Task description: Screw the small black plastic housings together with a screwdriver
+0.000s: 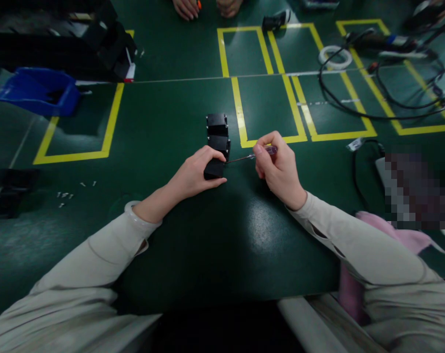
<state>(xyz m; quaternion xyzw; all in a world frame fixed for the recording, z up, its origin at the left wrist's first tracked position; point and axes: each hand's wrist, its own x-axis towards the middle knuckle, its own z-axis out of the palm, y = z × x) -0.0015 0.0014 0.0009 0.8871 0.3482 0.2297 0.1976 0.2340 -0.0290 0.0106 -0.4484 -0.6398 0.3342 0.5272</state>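
Note:
A short column of black blocks stands on the green table, with small metallic bits at their side edges. The farthest black block (pixel 217 122) and the middle black block (pixel 218 143) are untouched by my fingertips as far as I can see. My left hand (pixel 198 171) is wrapped round the nearest black block (pixel 213 169), thumb on the near side and fingers on the far side. My right hand (pixel 277 166) grips a screwdriver (pixel 270 150) by its purplish clear handle. Its thin shaft points left, and the tip is at the right edge of the nearest block.
Small screws (pixel 65 195) lie on the green table (pixel 215 245) at left, near dark parts (pixel 9 191). Farther back are a blue bin (pixel 42 93) and black racks. Another person's hands (pixel 187 7) rest across the table. Cables, a white ring (pixel 334 57) and pink cloth (pixel 399 233) lie right.

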